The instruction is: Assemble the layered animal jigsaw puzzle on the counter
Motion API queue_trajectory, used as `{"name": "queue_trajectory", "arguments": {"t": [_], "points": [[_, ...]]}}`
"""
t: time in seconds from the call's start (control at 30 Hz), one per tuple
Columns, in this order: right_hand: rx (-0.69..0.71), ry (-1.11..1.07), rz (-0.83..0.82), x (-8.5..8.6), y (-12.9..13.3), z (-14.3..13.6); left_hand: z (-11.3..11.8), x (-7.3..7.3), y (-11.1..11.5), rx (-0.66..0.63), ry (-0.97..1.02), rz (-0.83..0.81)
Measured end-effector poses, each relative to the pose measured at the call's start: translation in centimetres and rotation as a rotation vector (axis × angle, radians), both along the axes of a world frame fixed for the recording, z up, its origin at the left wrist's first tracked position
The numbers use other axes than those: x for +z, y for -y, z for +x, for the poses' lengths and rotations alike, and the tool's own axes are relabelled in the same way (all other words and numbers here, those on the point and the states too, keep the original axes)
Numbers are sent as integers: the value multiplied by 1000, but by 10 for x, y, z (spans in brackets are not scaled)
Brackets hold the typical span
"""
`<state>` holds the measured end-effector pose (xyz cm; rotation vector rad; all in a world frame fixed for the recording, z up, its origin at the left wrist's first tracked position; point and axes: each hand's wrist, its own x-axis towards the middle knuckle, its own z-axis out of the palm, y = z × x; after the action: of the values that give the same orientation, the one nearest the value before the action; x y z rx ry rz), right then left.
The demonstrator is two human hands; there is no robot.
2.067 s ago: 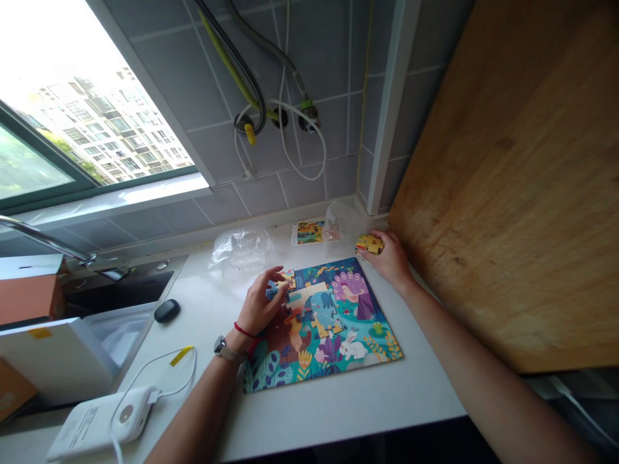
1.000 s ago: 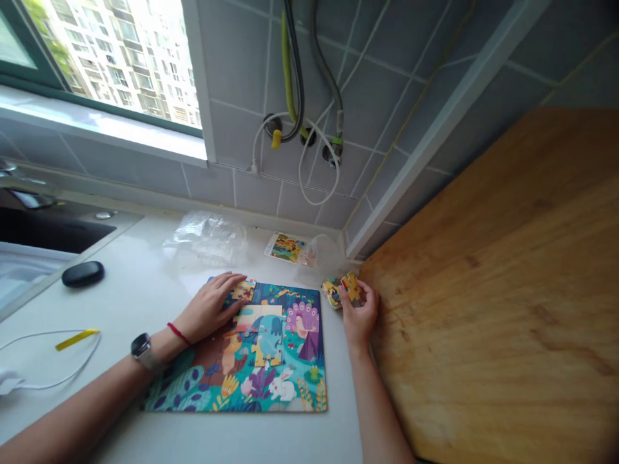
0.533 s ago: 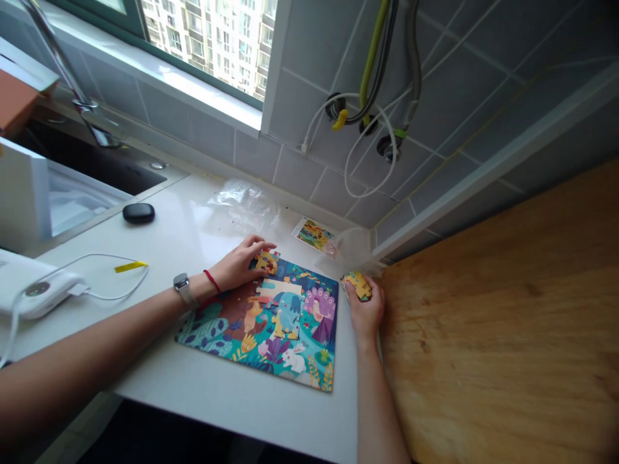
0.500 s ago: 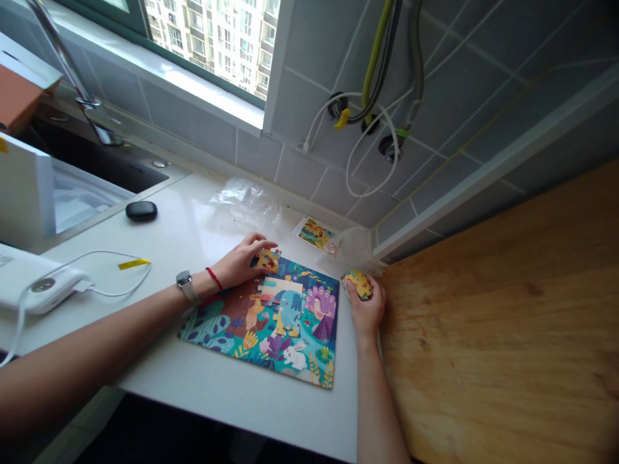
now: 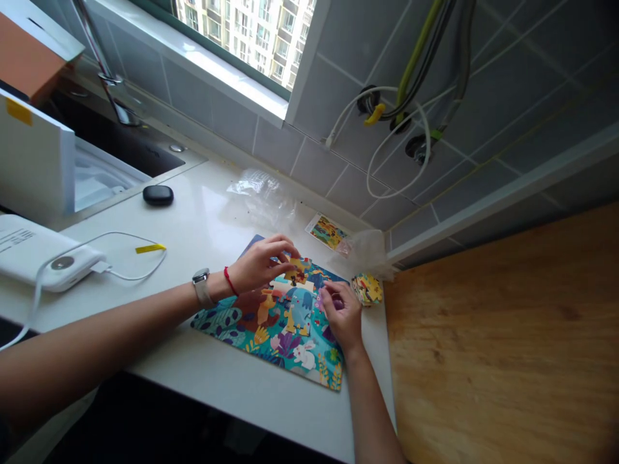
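A colourful animal puzzle board [image 5: 232, 325] lies on the white counter, with a few loose pieces [image 5: 298, 309] resting on its middle. My left hand [image 5: 265, 261], fingers apart, is over the board's upper part, beside a yellow-brown piece [image 5: 300, 270]; its fingertips are near that piece and it holds nothing I can see. My right hand [image 5: 342, 312] is over the board's right side, fingers curled with thumb and fingertips close together; whether something small is between them is hidden. A stack of yellow pieces [image 5: 367, 289] lies right of the board.
Clear plastic wrapping [image 5: 264, 193] and a small picture card [image 5: 327, 232] lie near the wall. A black case [image 5: 158, 195], a white power bank [image 5: 53, 258] with its cable, and a sink [image 5: 120, 145] are at left. A wooden panel [image 5: 503, 335] borders the counter at right.
My right hand has let go of the stack of yellow pieces and moved left over the board. My left hand has lifted off the yellow-brown piece. The view has shifted slightly.
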<state>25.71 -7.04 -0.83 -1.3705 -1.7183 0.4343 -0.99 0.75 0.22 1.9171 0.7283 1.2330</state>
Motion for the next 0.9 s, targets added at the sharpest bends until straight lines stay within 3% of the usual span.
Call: {"name": "queue_trajectory", "arguments": {"t": [0.1,0.23,0.43,0.6,0.73,0.9], "points": [[128,-164,-190,-7,1,-9,7,-4,9,-66,-31,-17],[140,-386,-287,-9,2,-15,16,-14,21,-170,-83,-35],[-26,-423,-334,-4,1,-9,17,-24,24,-213,-323,164],[-231,-462,-228,-4,-7,5,12,-31,15,-197,-508,202],[-266,-483,-196,-6,-9,8,4,-27,4,-236,-556,225],[-236,-464,-295,-7,-7,3,-13,-16,-13,-236,-656,209]]}}
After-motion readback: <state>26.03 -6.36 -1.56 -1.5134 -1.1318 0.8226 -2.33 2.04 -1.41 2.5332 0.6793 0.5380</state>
